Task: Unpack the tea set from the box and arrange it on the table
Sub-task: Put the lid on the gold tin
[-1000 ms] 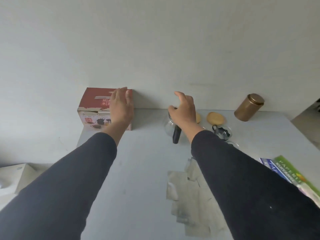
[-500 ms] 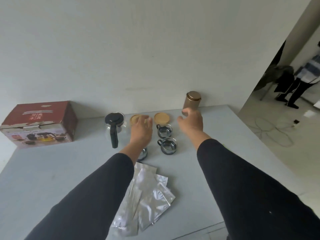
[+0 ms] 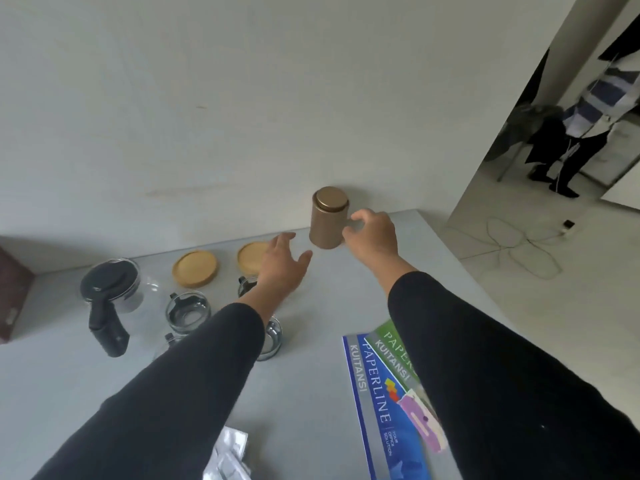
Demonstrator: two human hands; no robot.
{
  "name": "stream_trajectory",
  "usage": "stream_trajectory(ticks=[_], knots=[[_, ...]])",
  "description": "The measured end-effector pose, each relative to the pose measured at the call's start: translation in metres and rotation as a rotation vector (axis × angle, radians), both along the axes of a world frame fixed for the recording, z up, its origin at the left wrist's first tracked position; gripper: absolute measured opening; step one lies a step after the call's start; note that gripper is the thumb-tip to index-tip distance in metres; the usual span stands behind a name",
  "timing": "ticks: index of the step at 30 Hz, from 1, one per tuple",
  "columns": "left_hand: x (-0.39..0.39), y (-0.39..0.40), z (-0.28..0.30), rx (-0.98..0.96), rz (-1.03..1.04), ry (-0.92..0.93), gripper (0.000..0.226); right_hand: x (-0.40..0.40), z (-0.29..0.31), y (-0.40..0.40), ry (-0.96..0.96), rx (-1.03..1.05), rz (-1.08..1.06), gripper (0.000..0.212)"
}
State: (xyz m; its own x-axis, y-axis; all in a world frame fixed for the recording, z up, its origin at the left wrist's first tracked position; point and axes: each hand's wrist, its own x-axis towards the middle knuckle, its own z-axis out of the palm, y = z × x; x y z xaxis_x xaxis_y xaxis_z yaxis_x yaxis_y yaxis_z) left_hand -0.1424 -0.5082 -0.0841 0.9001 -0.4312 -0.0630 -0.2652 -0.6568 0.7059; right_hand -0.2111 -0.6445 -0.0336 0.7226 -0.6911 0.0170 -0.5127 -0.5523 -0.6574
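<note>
Canister: bronze tea canister (image 3: 328, 220) stands upright at the grey table's (image 3: 311, 393) far edge, against the wall.
Right hand (image 3: 372, 235): fingers curled at the canister's side, touching it; a closed grasp cannot be told.
Left hand (image 3: 280, 268): fingers spread, holding nothing, above a glass cup (image 3: 246, 285).
Teapot: glass teapot (image 3: 112, 289), black lid, left.
Coasters: two wooden coasters (image 3: 195, 268) behind the cups.
Box: dark red box (image 3: 14, 292) at left edge.

Glass teapot (image 3: 114, 289), glass cups (image 3: 187, 311) and wooden coasters (image 3: 195, 268) stand grouped on the table (image 3: 311, 393).
</note>
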Motion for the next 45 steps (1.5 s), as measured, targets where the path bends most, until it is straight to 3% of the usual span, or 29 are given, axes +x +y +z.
stream_trajectory(ticks=[8, 15, 19, 26, 37, 40, 45], knots=[[0.047, -0.098, -0.046, 0.031, 0.12, 0.095, 0.089, 0.091, -0.044, -0.091, 0.061, -0.091, 0.235, 0.049], [0.08, -0.15, -0.076, -0.077, 0.257, 0.218, 0.117, 0.143, -0.086, -0.113, 0.051, -0.282, 0.321, 0.067], [0.09, -0.175, -0.078, -0.169, 0.299, 0.152, 0.102, 0.155, -0.098, -0.117, -0.036, -0.412, 0.35, 0.069], [0.091, -0.186, -0.082, -0.258, 0.44, 0.177, 0.078, 0.165, -0.098, -0.129, -0.115, -0.37, 0.42, 0.065], [0.095, -0.178, -0.094, -0.226, 0.403, 0.169, 0.09, 0.153, -0.093, -0.134, -0.342, -0.175, 0.387, 0.059], [0.089, -0.163, -0.103, -0.122, 0.367, 0.194, 0.093, 0.129, -0.101, -0.129, -0.463, -0.198, 0.295, 0.062], [0.071, -0.128, -0.121, 0.238, 0.278, 0.154, 0.056, 0.075, -0.139, -0.113, -0.431, -0.218, 0.2, 0.062]])
